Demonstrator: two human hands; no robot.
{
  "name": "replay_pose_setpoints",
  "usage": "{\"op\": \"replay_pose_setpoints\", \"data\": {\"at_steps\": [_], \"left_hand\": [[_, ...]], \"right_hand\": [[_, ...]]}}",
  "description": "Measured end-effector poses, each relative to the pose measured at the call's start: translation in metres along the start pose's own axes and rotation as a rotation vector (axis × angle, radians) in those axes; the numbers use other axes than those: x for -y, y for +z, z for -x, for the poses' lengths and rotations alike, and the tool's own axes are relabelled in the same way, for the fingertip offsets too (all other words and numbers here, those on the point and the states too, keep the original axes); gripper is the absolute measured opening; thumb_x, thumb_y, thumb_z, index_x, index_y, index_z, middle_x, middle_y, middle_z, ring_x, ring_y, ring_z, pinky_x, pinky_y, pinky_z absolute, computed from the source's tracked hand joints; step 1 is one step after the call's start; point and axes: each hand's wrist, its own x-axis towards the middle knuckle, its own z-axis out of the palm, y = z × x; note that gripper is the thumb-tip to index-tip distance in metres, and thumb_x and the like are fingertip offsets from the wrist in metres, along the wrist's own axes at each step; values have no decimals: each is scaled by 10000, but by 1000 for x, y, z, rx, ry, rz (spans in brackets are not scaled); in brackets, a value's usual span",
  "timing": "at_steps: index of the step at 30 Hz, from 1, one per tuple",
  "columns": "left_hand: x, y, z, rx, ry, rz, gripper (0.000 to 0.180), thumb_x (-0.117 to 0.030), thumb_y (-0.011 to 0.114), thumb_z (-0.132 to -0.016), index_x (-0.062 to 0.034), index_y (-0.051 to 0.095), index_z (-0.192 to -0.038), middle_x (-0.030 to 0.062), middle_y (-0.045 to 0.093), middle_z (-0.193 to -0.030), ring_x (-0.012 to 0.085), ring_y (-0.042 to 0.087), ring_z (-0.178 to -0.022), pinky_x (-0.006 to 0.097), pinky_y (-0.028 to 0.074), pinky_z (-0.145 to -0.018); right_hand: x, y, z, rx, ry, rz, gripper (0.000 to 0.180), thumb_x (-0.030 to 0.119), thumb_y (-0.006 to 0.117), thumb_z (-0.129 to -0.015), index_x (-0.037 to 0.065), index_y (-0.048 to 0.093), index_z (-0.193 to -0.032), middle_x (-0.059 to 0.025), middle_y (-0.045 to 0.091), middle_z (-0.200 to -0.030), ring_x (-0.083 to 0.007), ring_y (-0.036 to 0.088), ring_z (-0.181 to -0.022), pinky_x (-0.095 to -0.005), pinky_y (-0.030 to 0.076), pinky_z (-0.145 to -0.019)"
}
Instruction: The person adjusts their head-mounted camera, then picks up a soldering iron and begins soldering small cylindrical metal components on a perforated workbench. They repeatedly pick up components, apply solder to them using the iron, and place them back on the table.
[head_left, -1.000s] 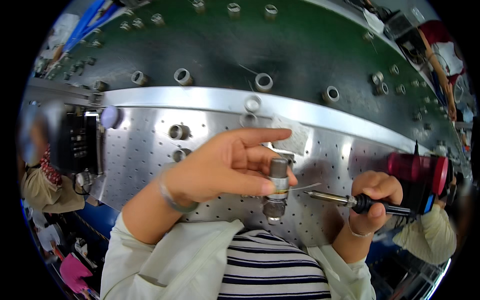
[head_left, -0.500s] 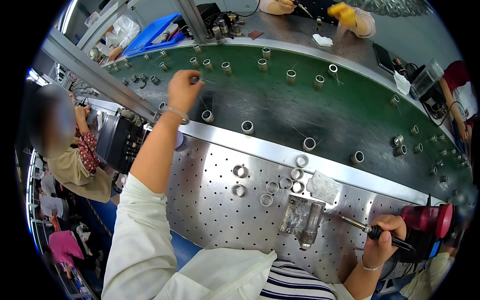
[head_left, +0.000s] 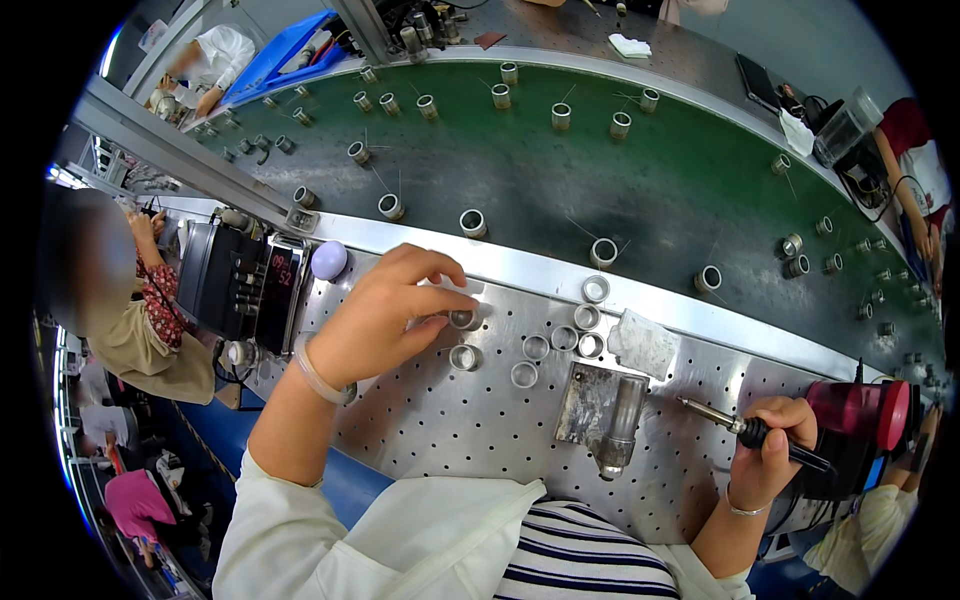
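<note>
My left hand (head_left: 395,312) is over the metal table, fingers apart, with the index fingertip at the rim of a short metal ring (head_left: 463,320). A second metal ring (head_left: 464,357) stands just nearer to me. In my right hand (head_left: 770,455) is a soldering iron (head_left: 752,432), its tip pointing left. Between the hands lies a metal fixture (head_left: 590,405) carrying a cylinder (head_left: 624,425). Several thin rings (head_left: 536,347) sit behind it, beside a greyish-white pad (head_left: 642,345).
Across the far side runs a green conveyor belt (head_left: 520,160) with several metal cups, some with thin wires. A purple round object (head_left: 329,261) and a black device with a lit display (head_left: 280,290) stand left. A red round container (head_left: 862,412) stands right. Other people work around.
My left hand has come back from the belt to the rings on the table. A cup with a wire stands where it was. My right hand still holds the soldering iron.
</note>
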Motion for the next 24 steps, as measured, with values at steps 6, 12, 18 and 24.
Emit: {"op": "replay_pose_setpoints", "data": {"at_steps": [6,12,18,24], "left_hand": [[7,11,-7,-9,-92,170,283,-21,727,-689,-61,679,-966,39,618,-922,176,560,-863,289,455,-740],[-35,36,-55,305,-405,1095,223,-96,736,-766,5,668,-952,26,615,-906,103,567,-829,240,451,-744],[-48,60,-83,633,-489,1218,214,-107,729,-786,18,668,-948,38,643,-901,91,568,-800,231,448,-721],[-49,67,-90,919,-294,1107,226,-114,737,-781,9,668,-958,41,621,-940,95,548,-812,219,434,-703]], "right_hand": [[1,0,1,19,0,-43,340,257,752,-781,-17,553,-807,-98,577,-669,-112,515,-464,-194,385,-433],[2,5,2,25,18,-73,316,222,748,-781,-39,573,-819,-107,578,-657,-123,536,-470,-197,408,-425],[-1,4,2,47,53,-117,289,182,749,-775,-46,581,-832,-112,594,-669,-125,552,-482,-197,426,-442],[-1,5,3,66,58,-157,264,157,749,-768,-42,584,-823,-106,596,-663,-122,546,-477,-209,431,-446]]}}
